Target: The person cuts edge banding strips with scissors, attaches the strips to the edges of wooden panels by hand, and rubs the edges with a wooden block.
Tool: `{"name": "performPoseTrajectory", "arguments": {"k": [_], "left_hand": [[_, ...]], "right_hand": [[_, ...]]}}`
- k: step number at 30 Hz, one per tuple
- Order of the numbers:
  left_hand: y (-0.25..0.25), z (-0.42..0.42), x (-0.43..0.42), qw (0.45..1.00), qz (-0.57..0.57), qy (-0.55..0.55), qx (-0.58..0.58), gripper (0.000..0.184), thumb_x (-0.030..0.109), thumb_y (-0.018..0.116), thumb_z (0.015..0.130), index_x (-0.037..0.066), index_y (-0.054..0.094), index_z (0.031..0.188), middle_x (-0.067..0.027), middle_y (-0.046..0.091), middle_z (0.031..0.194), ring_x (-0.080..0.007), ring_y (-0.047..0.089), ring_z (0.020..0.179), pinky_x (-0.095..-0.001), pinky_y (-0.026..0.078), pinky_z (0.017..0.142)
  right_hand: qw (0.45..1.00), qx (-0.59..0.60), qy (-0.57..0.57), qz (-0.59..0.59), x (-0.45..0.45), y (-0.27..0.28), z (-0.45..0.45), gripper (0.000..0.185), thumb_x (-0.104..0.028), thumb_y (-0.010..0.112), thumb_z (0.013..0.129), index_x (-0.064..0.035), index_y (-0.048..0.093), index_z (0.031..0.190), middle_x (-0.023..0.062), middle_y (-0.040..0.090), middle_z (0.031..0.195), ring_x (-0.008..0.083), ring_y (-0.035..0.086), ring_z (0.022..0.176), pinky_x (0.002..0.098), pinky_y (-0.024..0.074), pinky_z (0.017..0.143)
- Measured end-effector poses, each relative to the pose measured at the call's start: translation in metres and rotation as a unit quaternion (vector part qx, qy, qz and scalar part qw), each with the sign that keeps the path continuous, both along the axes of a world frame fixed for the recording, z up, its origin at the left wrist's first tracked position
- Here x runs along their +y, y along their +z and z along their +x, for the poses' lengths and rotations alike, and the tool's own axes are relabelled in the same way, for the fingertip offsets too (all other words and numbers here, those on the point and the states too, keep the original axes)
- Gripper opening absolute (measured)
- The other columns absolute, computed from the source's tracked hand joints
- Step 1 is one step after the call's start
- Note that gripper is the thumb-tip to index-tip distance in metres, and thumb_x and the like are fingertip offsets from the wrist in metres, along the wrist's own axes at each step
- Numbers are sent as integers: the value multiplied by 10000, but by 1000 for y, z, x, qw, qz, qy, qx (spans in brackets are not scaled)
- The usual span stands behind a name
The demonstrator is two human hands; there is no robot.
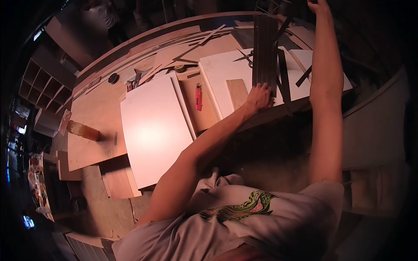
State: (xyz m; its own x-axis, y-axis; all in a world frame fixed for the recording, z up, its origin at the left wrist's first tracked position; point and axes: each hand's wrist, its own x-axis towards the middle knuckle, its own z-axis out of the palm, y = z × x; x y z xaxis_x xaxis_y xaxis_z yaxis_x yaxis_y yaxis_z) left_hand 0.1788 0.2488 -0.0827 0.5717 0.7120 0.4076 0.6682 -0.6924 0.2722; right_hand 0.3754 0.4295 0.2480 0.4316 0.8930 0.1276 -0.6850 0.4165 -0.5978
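Observation:
My left hand (260, 96) is closed over the near end of a bundle of long dark strips (264, 52) lying side by side. The bundle rests across a white panel (217, 65). At the top edge of the view, my right hand (319, 5) is reaching far forward; it is partly cut off, and its grip cannot be made out. Beside the bundle lie black-handled scissors (249, 58). A small piece of wood (236, 92) is left of my left hand, and loose dark strips (284, 76) lie to its right.
A second white panel (152, 130) lies left, with a red utility knife (198, 96) between the panels. Farther left stands a bottle of amber liquid (82, 130). A tape measure (180, 68) and thin offcuts lie behind. A cubby shelf (43, 85) stands at far left.

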Motion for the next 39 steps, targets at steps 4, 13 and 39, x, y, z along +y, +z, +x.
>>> {"name": "performPoseTrajectory", "arguments": {"k": [4, 13, 39], "left_hand": [[40, 9, 15, 984, -161, 79, 4, 565, 171, 445, 835, 48, 308, 1369, -197, 636, 922, -346, 629, 791, -425, 514, 693], [22, 16, 57, 973, -192, 87, 90, 330, 160, 354, 888, 20, 546, 1118, -192, 651, 926, -330, 645, 869, -406, 529, 721], [11, 11, 68, 928, -291, 90, -214, 313, 218, 664, 674, -50, 610, 827, -235, 631, 874, -354, 628, 829, -384, 508, 740]], "right_hand": [[1000, -7, 10, 4, -4, 6, -5, 185, -98, 386, 906, 53, 494, 909, 43, 459, 656, 78, 399, 463, 176, 303, 378], [1000, -15, 22, 10, 1, 13, 1, 117, -55, 414, 863, 15, 507, 869, 47, 496, 668, 60, 414, 448, 158, 295, 345], [834, -546, 81, -5, -331, -213, -67, 216, -112, 573, 876, -5, 624, 1056, 28, 581, 781, 64, 467, 590, 194, 372, 523]]}}
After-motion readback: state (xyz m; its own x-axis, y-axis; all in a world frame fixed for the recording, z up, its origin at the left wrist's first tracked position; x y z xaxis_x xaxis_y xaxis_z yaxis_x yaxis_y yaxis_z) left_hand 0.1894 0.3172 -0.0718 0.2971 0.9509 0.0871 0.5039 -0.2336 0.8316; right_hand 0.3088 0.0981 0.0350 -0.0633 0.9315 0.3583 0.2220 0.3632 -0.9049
